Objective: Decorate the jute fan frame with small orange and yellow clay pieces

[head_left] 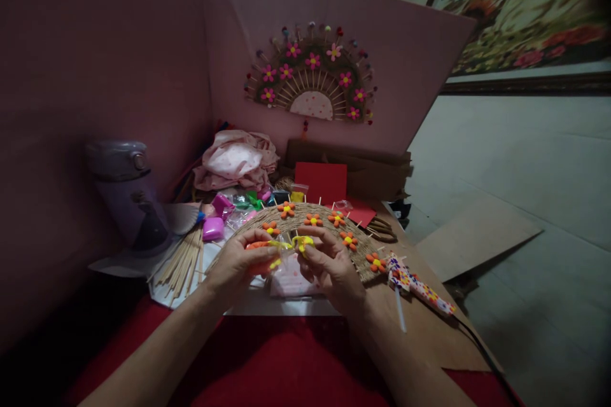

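Note:
My left hand (233,261) is closed on a small clear plastic bag (285,247) with orange and yellow soft clay in it. Between the thumb and fingers of my right hand (334,267) is a lump of yellow clay (302,243), close beside the bag. Just beyond both hands lies a twine-covered half-round fan (252,224). Several orange flowers (348,240) with yellow centres sit on it, and thin sticks poke out past its curved edge. A pale spotted cloth piece (296,285) shows below my hands at the fan's base.
A patterned glue gun (422,287) with a cord lies on cardboard (405,343) at right. Left are wooden sticks (184,264), a purple bottle (131,203) and pink clay packs (213,227). Behind stand crumpled cloth (236,159) and red card (321,181). A finished-looking fan (312,105) hangs on the pink board.

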A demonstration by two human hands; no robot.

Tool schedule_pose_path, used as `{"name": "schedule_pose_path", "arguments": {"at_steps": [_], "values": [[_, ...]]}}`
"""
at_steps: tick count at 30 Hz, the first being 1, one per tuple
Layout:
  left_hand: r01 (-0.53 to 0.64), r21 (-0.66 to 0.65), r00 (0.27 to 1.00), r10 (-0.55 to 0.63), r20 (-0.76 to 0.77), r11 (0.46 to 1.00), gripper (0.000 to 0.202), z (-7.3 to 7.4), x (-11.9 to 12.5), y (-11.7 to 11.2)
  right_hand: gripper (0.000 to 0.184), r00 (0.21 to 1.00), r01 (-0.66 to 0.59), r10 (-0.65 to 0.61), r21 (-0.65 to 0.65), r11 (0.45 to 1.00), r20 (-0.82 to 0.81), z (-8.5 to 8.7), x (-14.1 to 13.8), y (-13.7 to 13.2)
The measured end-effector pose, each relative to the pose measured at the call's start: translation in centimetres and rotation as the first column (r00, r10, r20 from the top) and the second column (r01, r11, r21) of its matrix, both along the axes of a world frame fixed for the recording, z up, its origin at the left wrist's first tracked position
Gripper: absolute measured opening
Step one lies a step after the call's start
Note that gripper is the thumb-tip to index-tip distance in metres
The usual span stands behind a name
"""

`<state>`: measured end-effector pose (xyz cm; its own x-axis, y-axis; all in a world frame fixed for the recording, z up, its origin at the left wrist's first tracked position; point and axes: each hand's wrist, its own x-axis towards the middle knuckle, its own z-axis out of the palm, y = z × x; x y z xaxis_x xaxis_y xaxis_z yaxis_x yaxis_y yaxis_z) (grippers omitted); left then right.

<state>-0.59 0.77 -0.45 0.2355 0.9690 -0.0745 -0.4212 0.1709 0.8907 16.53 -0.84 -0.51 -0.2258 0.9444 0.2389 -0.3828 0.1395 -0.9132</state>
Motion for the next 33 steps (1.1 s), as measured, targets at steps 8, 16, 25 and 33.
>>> {"name": "schedule_pose_path", "arguments": {"at_steps": [8,16,25,33], "values": [[-0.017,-0.021,1.000,0.017,0.007,1.000,0.030,0.1,0.0,0.1,0.039,0.991,0.029,-0.042,0.106,0.994,0.124,-1.2,0.4,0.8],[-0.066,0.051,0.993,0.071,-0.096,0.997,0.027,-0.2,0.0,0.2,0.025,0.908,0.046,-0.170,0.312,0.949,0.384,-0.4,0.7,0.0],[-0.062,0.126,0.974,0.088,-0.211,0.990,0.020,-0.4,0.0,0.2,0.025,0.750,0.063,-0.346,0.459,0.886,0.563,-0.6,0.4,-0.1],[-0.197,0.185,0.953,0.233,-0.195,0.963,0.023,0.0,0.4,-0.2,0.018,0.762,0.121,-0.363,0.433,0.893,0.536,-0.6,0.2,-0.3]]}}
